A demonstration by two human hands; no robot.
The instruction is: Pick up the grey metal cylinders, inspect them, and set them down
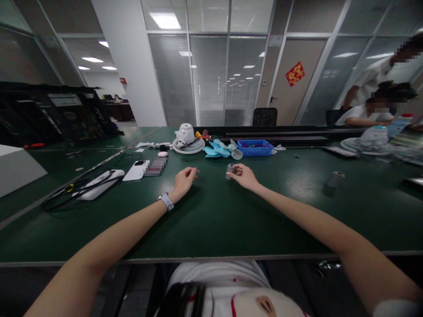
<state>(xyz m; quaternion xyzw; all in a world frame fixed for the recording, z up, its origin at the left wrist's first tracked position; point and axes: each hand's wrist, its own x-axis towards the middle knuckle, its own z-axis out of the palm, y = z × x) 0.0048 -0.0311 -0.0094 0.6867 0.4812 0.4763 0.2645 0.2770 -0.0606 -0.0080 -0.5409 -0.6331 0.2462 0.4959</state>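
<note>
My right hand (243, 175) rests on the green table (211, 220) with its fingers closed round a small grey cylindrical part (230, 170). My left hand (185, 179), a watch on its wrist, lies a little to the left with fingers curled in a loose pinch; what they hold, if anything, is too small to name. Beyond the hands lie a white fan body with its round grille (187, 140), a light blue fan blade (220, 149) and a blue tray (255, 147).
A phone (135, 171), a white device with black cables (95, 184) and a white box (15, 167) sit at the left. Another grey cylinder (334, 179) stands at the right. Two people (373, 110) work at the far right beside more fan parts (370, 141).
</note>
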